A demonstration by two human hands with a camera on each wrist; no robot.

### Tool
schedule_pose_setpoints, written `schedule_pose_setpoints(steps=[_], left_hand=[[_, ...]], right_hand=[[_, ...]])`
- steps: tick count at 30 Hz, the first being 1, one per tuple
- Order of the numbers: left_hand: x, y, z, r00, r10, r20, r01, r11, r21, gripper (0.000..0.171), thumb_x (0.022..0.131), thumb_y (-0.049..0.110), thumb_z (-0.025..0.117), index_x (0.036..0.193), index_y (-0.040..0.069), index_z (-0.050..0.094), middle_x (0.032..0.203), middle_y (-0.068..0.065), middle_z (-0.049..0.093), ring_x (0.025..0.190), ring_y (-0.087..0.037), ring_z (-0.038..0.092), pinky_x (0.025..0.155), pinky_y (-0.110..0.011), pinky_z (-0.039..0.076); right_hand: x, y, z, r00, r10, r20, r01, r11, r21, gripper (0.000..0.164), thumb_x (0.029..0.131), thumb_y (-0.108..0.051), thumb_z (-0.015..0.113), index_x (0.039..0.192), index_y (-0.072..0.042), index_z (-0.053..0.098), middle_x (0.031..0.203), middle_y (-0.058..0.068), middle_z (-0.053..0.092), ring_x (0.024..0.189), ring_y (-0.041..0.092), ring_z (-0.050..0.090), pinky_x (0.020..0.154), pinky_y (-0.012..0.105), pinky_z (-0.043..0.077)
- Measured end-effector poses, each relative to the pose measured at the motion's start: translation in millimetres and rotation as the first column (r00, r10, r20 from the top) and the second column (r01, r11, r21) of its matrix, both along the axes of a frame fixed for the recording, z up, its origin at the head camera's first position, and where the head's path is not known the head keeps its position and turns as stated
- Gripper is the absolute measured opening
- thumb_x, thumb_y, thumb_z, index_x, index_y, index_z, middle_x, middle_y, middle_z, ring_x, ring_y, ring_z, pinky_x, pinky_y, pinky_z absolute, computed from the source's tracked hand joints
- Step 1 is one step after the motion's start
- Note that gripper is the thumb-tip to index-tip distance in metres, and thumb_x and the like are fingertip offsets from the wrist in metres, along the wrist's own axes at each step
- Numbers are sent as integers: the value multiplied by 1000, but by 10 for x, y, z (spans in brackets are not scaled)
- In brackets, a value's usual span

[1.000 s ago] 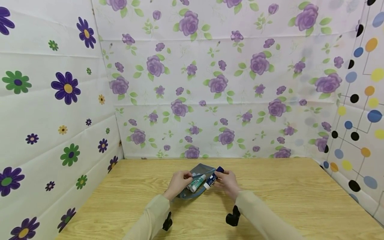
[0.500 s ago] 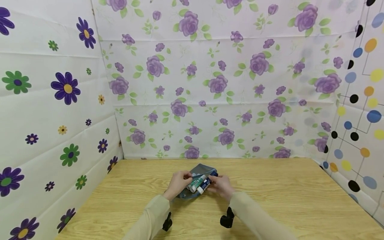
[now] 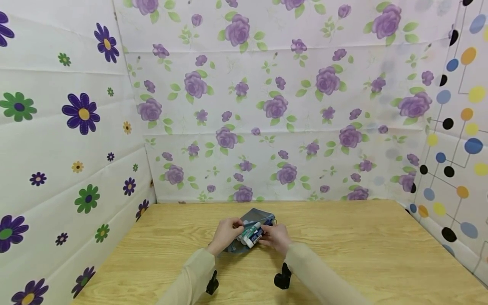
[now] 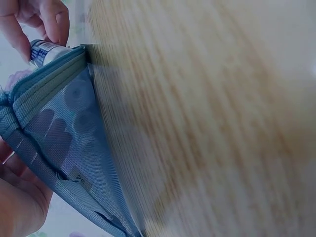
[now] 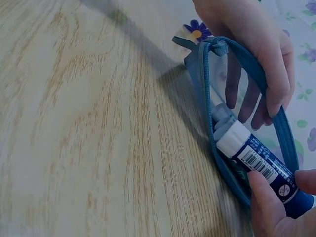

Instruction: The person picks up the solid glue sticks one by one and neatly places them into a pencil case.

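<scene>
A blue mesh zipper pouch (image 3: 256,214) lies on the table with its mouth held apart. My left hand (image 3: 226,231) pinches the upper edge of that mouth, its other fingers showing behind the mesh in the right wrist view. Between thumb and fingers my right hand (image 3: 277,237) holds a dark blue glue stick (image 5: 259,160) with a white end and a barcode label. The stick lies slanted within the zipper opening (image 5: 206,84), white end toward the zipper's corner. Alongside it in the pouch is a green-and-white tube (image 3: 250,231). Round ends (image 4: 81,108) show through the mesh in the left wrist view.
The wooden table (image 3: 343,250) stretches out on both sides of the pouch. Flower-patterned sheets (image 3: 289,127) stand behind it and at the left, with a dotted sheet (image 3: 453,182) at the right. Black wrist mounts (image 3: 283,277) hang below both sleeves.
My right hand has moved left, bringing the blue glue stick from the pouch's right edge into its mouth, beside the green tube. My left hand stays on the pouch edge.
</scene>
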State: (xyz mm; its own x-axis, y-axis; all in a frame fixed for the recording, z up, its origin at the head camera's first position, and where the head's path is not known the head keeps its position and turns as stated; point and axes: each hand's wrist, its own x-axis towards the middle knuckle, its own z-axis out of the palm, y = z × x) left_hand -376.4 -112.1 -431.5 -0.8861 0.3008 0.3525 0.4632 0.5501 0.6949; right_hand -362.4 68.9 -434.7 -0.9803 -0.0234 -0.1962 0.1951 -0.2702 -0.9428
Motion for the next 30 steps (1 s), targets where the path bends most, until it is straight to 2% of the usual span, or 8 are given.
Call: schedule_pose_setpoints(steps=[4, 8, 20, 30], left_hand=[[-4, 4, -1, 1000, 3, -4, -3, 1000, 9, 10, 85, 5, 57, 87, 1, 66, 72, 2, 57, 58, -12, 50, 52, -28, 42], [-3, 10, -4, 1000, 5, -8, -4, 1000, 7, 9, 84, 4, 57, 86, 1, 66, 72, 2, 58, 59, -11, 50, 52, -28, 42], [-26, 24, -11, 1000, 1, -14, -1, 1000, 8, 8, 84, 3, 58, 85, 0, 66, 72, 2, 58, 59, -11, 50, 52, -28, 42], [-30, 35, -13, 1000, 11, -10, -11, 1000, -4, 7, 83, 3, 59, 84, 2, 66, 72, 3, 57, 60, -11, 50, 54, -28, 42]], right_hand=[[-18, -6, -8, 1000, -10, 6, 10, 999, 41, 35, 91, -1, 51, 118, 18, 40, 94, 26, 54, 78, 29, 59, 74, 40, 47], [-24, -6, -17, 1000, -25, 19, 24, 998, 62, 30, 90, 0, 52, 114, 17, 44, 91, 25, 54, 77, 30, 58, 73, 41, 48], [13, 7, 8, 1000, -9, 16, 7, 993, 119, 28, 89, 0, 53, 109, 18, 45, 91, 28, 55, 79, 35, 60, 72, 40, 48], [11, -10, 18, 1000, 19, 23, -23, 982, 189, 28, 85, 7, 56, 108, 19, 45, 88, 28, 58, 69, 28, 62, 66, 36, 50]])
